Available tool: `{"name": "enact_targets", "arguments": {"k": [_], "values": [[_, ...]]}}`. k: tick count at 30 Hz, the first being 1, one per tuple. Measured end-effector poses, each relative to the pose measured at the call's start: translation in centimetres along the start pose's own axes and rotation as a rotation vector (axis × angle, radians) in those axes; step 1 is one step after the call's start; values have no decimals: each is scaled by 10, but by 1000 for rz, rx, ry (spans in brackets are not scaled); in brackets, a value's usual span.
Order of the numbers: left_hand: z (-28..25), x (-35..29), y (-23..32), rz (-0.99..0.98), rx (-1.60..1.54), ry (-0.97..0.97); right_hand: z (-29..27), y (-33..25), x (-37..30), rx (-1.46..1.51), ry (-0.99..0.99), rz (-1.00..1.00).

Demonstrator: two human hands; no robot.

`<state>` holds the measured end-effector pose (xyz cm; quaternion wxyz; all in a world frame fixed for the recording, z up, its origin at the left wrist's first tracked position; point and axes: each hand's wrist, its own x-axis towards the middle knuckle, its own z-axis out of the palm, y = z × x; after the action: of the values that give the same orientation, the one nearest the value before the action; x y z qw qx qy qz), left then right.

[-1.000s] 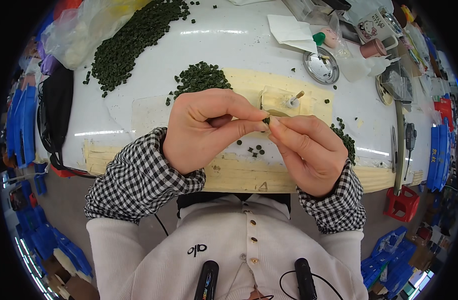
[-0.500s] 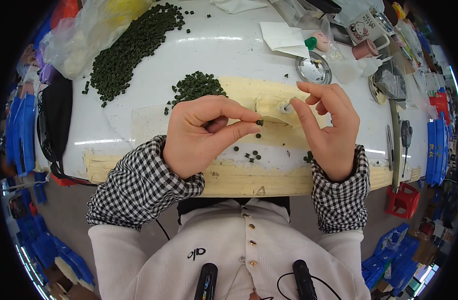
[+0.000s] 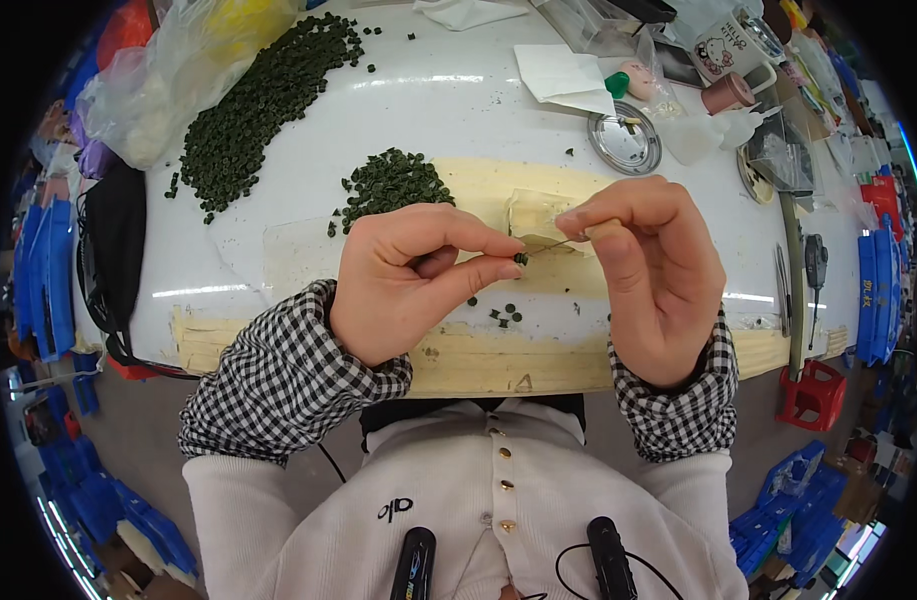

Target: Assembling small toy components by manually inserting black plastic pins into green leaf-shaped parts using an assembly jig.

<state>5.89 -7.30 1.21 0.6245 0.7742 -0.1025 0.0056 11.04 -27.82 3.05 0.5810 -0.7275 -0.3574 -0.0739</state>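
Between the thumb and index finger of my left hand (image 3: 403, 275) is a small dark green piece (image 3: 520, 258), mostly covered by the fingertips. My right hand (image 3: 663, 275) pinches a thin needle-like tool (image 3: 550, 246), whose tip reaches the green piece; whether it has entered it I cannot tell. Beneath the hands lies a yellowish taped patch (image 3: 478, 180) with a raised, creased pad (image 3: 528, 212). Several loose green pieces (image 3: 506, 318) lie on the table's near side. A small heap of green pieces (image 3: 393, 185) sits just beyond my left hand.
A larger pile of green pieces (image 3: 253, 125) spreads at the far left beside plastic bags (image 3: 128, 115). Toward the far right are white paper (image 3: 563, 78), a round metal dish (image 3: 623, 145), a pinkish spool (image 3: 728, 93) and a mug (image 3: 718, 55). A red stool (image 3: 811, 395) stands at the right.
My right hand has moved left from beside the pad and closed its fingers, bringing the needle-like tool to the green piece. My left hand keeps its pinch and has barely moved.
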Motion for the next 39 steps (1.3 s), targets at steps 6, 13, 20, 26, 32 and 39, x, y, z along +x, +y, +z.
{"name": "enact_targets", "arguments": {"k": [6,13,20,26,32,39], "values": [[1,0,-3,9,-22,3,6,0,-5,169,-68,111],[1,1,-2,16,-10,-1,8,0,-6,158,-50,99],[0,1,-2,14,-13,-3,9,-1,-6,132,-49,106],[0,1,-2,4,-13,-7,8,-1,-7,140,-40,99],[0,0,-1,-3,-9,2,4,-1,-1,114,137,112],[-1,0,2,-12,-2,18,-5,17,3,-543,56,-64]]}}
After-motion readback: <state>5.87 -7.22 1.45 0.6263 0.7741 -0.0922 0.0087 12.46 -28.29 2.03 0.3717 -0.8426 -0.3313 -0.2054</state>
